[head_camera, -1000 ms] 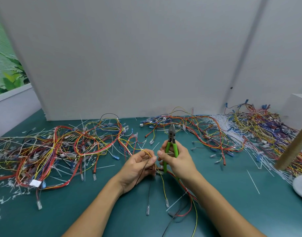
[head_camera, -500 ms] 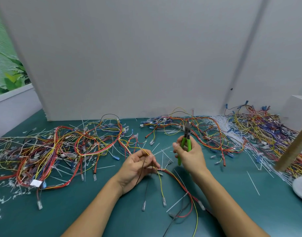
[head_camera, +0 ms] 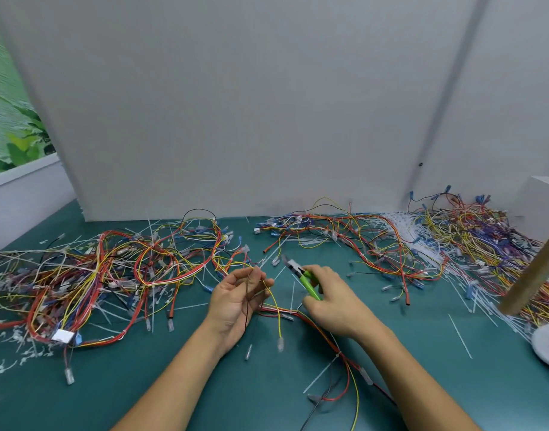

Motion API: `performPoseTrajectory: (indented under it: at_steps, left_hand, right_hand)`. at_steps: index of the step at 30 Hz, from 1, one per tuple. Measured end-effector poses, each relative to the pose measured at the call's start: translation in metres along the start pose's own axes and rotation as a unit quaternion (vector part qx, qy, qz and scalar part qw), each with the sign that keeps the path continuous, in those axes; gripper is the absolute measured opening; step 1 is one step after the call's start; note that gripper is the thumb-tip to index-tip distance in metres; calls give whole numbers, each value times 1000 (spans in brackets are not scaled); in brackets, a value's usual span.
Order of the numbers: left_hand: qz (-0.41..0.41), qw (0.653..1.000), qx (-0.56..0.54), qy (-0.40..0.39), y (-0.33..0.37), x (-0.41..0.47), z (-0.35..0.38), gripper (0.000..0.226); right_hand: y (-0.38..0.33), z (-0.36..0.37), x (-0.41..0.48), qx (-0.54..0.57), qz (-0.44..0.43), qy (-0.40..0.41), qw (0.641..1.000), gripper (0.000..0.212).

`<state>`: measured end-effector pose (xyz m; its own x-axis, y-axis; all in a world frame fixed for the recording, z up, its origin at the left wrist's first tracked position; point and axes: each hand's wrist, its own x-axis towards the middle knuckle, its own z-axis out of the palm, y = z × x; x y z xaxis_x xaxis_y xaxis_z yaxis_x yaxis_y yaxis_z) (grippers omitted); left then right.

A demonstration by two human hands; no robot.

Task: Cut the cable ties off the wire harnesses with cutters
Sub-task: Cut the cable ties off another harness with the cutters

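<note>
Green table [head_camera: 422, 353] – cutters [head_camera: 301, 275] in R hand [head_camera: 332, 301], nose up-left.

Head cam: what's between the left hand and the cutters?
Head view: green mat with a loose white cut tie, plus the yellow wire hanging from the left hand, short of the cutters.

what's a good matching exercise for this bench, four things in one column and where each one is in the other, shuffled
Things
1. cutters
2. yellow wire
3. white label
4. wooden post

Places
a. lying on the left harness pile, near its front
b. slanting up at the far right
c. gripped in the right hand
d. pinched by the left hand

Pairs: 1-c, 2-d, 3-a, 4-b
</note>
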<state>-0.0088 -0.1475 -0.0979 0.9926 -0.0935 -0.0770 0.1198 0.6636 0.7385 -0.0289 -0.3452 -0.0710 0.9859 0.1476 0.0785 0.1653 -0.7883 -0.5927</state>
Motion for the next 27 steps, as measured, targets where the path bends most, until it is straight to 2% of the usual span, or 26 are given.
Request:
performPoseTrajectory:
  at_steps: [6, 10, 14, 19, 27]
  left_hand:
    - [8, 1000, 4, 25, -1, -1, 5, 22]
    - [13, 999, 9, 41, -2, -1, 6, 11]
    - [11, 999, 11, 39, -2, -2, 6, 18]
    - [15, 999, 25, 34, -3, -1, 4, 7]
    - [16, 998, 31, 43, -3, -1, 3, 12]
  right_hand:
    - [0, -4, -3, 6, -69, -23, 997, 53]
    - [-3, -2, -5, 9, -88, -25, 996, 56]
    - [-5, -3, -6, 12, -97, -12, 995, 55]
    - [-6, 0, -7, 22, -104, -3, 994, 52]
    - [-3, -1, -6, 38, -112, -1, 993, 46]
